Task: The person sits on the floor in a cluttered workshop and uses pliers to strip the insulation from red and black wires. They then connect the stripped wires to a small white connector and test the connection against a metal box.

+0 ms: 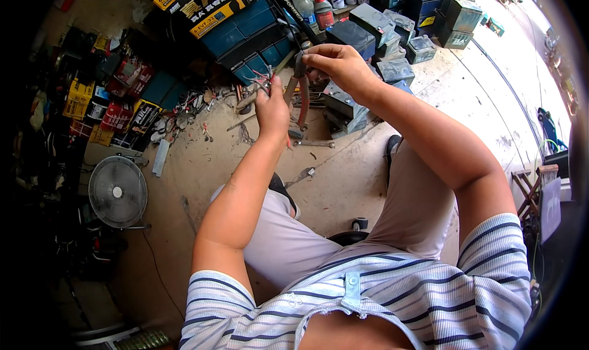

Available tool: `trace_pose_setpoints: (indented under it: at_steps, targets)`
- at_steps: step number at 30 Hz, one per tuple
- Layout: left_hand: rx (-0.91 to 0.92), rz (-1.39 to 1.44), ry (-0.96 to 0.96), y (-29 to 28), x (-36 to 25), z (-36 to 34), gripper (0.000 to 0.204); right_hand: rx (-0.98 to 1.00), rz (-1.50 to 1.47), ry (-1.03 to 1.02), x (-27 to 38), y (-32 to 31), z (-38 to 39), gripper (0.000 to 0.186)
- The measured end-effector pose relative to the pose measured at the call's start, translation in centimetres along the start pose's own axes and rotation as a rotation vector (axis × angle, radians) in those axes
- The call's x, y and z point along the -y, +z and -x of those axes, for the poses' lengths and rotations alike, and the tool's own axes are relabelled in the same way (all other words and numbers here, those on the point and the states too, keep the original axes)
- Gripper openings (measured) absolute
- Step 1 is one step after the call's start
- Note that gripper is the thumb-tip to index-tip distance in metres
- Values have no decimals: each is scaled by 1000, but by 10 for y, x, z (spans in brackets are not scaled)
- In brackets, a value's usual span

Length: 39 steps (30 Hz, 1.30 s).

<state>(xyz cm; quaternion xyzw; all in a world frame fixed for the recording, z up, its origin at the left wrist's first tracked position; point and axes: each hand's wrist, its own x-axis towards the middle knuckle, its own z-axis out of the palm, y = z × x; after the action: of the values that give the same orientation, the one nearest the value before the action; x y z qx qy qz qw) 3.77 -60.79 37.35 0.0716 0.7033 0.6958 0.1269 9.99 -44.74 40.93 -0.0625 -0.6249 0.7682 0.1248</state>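
Observation:
My left hand (273, 110) is closed around a small bunch of red and dark wires (262, 80), their loose ends fanning out beyond the thumb. To the right of it, a pair of pliers with red handles (304, 101) points its dark jaws away from me. The fingers of my right hand (340, 67) are pinched together at the head of these pliers. Whether a wire is also between those fingertips is too small to make out. An open-end wrench (314, 144) lies on the floor just below the pliers.
Grey batteries (396, 70) stand in a cluster at the right, with stacked blue batteries (245, 40) ahead. Bottles (323, 11) stand behind. Battery boxes (138, 120), scattered scraps (196, 104) and a round fan (118, 191) are on the left. A caster (359, 223) shows between my legs.

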Motion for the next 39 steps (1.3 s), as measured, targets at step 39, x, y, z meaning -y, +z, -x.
trace_pose_setpoints:
  at_steps: [39]
  targets:
    - [542,224,-373,-3,-8,6,33,54,39,-46,-5,-1,2,24]
